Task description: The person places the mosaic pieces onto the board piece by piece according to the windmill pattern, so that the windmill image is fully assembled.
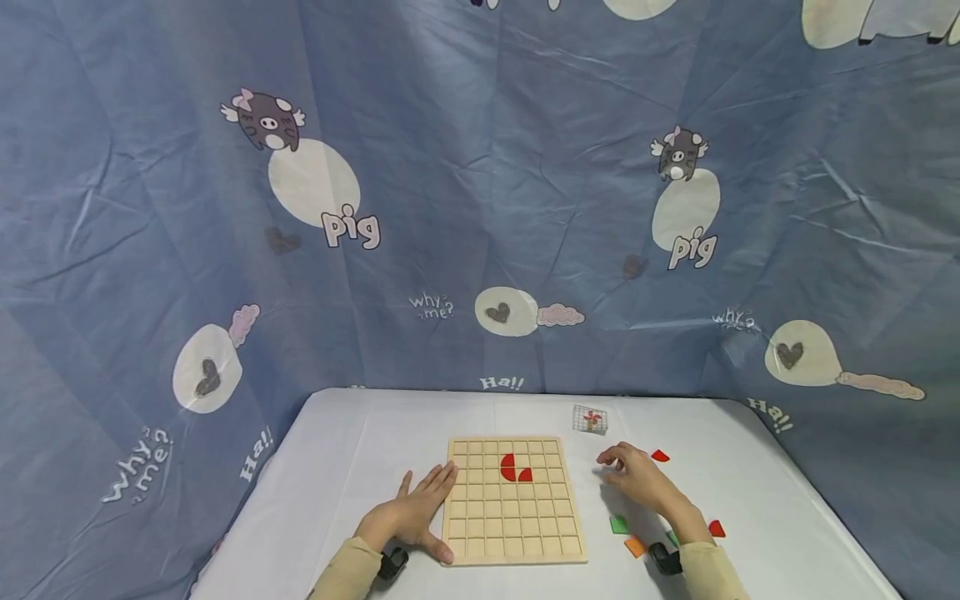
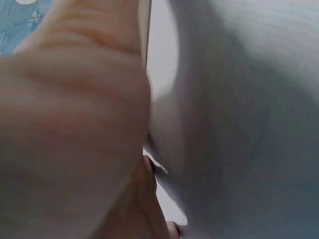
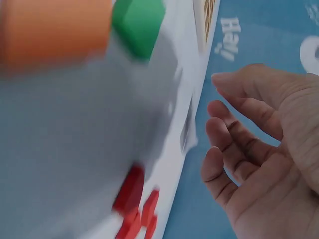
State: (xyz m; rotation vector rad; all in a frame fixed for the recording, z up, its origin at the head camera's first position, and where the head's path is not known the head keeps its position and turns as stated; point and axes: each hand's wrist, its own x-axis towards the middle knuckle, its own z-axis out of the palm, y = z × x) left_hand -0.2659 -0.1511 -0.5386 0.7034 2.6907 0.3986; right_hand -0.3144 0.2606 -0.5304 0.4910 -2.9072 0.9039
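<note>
A square wooden grid board [image 1: 510, 533] lies on the table. Three red quarter-round pieces [image 1: 508, 474] sit together in cells of its upper part. Spread fingers of my left hand [image 1: 414, 514] rest along the board's left edge, the thumb near its lower left corner. Right of the board, my right hand [image 1: 637, 479] hovers above the table with loosely bent fingers. In the right wrist view nothing lies between those fingers and the thumb. A loose red piece [image 1: 660, 456] lies just beyond this hand. The left wrist view is mostly filled by blurred skin.
A small card [image 1: 590, 419] with a red pinwheel drawn on a grid stands behind the board. Near my right forearm lie a green piece [image 1: 618, 525], an orange piece [image 1: 635, 546] and another red piece [image 1: 717, 529]. A blue patterned cloth [image 1: 465, 208] hangs behind the white table.
</note>
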